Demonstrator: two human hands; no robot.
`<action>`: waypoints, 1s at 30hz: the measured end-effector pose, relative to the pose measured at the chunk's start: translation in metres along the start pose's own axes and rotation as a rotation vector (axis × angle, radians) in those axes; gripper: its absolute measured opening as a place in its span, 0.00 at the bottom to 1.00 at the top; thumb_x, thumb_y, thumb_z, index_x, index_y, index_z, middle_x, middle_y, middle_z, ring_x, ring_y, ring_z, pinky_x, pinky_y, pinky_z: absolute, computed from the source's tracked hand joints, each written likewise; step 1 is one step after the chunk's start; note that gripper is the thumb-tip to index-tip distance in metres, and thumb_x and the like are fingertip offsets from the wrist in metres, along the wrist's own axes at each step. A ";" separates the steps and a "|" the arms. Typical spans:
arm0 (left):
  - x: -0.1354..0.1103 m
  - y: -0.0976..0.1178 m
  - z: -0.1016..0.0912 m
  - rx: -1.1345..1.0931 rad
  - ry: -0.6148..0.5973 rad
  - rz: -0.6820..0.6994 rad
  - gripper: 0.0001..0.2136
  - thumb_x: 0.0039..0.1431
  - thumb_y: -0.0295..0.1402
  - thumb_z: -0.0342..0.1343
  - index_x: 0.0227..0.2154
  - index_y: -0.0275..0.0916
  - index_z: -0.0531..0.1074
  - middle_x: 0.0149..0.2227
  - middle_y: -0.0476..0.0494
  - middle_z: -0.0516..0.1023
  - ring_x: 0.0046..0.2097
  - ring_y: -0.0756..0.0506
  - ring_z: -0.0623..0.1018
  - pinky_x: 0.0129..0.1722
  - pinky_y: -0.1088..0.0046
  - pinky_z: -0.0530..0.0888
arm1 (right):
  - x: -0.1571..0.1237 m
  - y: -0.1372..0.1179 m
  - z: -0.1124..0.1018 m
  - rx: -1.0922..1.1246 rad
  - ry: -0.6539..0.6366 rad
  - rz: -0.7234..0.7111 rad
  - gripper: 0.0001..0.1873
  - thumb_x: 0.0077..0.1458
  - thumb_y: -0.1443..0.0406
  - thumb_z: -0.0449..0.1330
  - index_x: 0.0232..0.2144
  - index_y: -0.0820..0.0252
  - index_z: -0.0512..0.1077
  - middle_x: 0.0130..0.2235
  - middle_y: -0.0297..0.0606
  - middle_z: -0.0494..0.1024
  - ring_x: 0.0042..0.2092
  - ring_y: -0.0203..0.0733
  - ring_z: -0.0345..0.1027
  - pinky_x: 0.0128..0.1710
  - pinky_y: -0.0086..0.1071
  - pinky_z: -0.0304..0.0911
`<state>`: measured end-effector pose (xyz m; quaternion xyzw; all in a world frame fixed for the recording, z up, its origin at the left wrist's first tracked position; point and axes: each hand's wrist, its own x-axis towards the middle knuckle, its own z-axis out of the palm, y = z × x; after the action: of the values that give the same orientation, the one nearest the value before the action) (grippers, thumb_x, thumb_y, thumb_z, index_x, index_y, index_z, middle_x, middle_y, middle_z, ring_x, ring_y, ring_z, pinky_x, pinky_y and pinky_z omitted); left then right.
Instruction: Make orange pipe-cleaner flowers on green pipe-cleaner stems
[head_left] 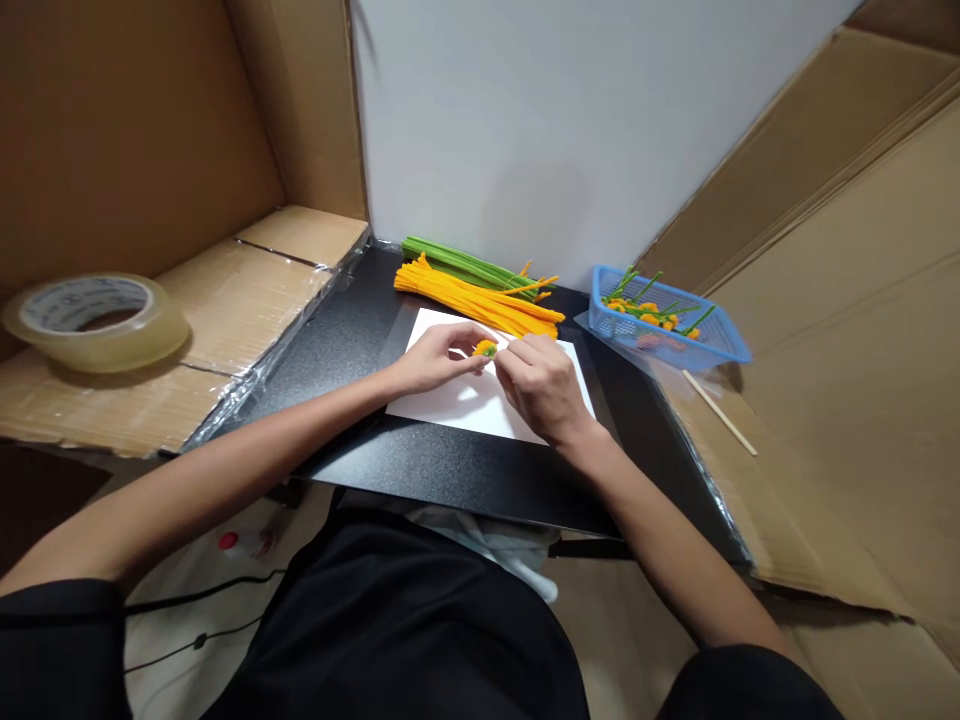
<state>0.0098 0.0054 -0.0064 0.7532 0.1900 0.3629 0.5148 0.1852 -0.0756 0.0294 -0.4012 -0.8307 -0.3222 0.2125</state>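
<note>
1. Small orange chenille flower with a green middle (485,348): held just above a white sheet of paper (427,405), between the two hands.
2. Technique, my judgement: the work looks like fine shaping or fastening at the green part. Best to steady the orange loops lightly, so the pile is not crushed, and turn the green in small, even twists close to the base. Too hard a pull could loosen the loops.
3. Left hand (439,358): thumb and forefinger closed on the flower, an open hollow behind the pinch.
4. Right hand (544,385): fingers curled inward, tips beside the green part. Knuckles mask the grip; cannot tell whether it is clamped on anything.
5. Beyond the paper: a bundle of yellow-orange chenille stems (465,297), with green chenille stems (457,258) behind, on the black tabletop (412,465).
6. Right side: blue plastic basket (724,340) containing orange-and-green pieces (664,318); thin wooden stick (720,412) near it.
7. Far left: roll of clear tape (161,330) on cardboard (225,265).
</note>
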 end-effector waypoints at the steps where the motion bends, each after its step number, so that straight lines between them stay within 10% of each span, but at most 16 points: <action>1: 0.000 0.000 -0.002 0.012 -0.007 0.011 0.19 0.55 0.44 0.65 0.44 0.34 0.76 0.37 0.41 0.80 0.35 0.48 0.80 0.37 0.73 0.78 | -0.001 0.001 0.000 0.006 -0.011 0.020 0.17 0.66 0.70 0.53 0.25 0.60 0.72 0.26 0.40 0.74 0.30 0.42 0.61 0.32 0.36 0.51; 16: -0.006 0.008 0.011 0.284 0.267 0.053 0.11 0.50 0.32 0.60 0.34 0.31 0.79 0.32 0.43 0.81 0.30 0.51 0.76 0.32 0.76 0.75 | 0.004 -0.006 -0.001 0.575 -0.068 0.538 0.04 0.54 0.69 0.64 0.34 0.59 0.78 0.25 0.33 0.78 0.27 0.38 0.71 0.33 0.31 0.62; 23: -0.003 0.012 0.000 0.351 0.117 0.119 0.14 0.53 0.29 0.57 0.41 0.33 0.80 0.32 0.46 0.82 0.29 0.52 0.76 0.31 0.78 0.75 | 0.003 0.016 0.002 1.143 -0.100 0.831 0.14 0.55 0.55 0.65 0.33 0.61 0.78 0.27 0.37 0.81 0.29 0.40 0.75 0.33 0.32 0.69; 30: -0.003 0.018 -0.006 0.365 0.041 0.180 0.13 0.55 0.28 0.57 0.43 0.35 0.78 0.37 0.45 0.82 0.34 0.51 0.78 0.36 0.78 0.77 | 0.003 0.016 0.004 1.142 -0.064 0.775 0.12 0.48 0.57 0.70 0.29 0.60 0.79 0.31 0.38 0.83 0.32 0.40 0.75 0.34 0.32 0.69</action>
<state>0.0022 -0.0003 0.0106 0.8403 0.1951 0.3821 0.3313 0.1964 -0.0635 0.0337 -0.5037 -0.6728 0.2772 0.4656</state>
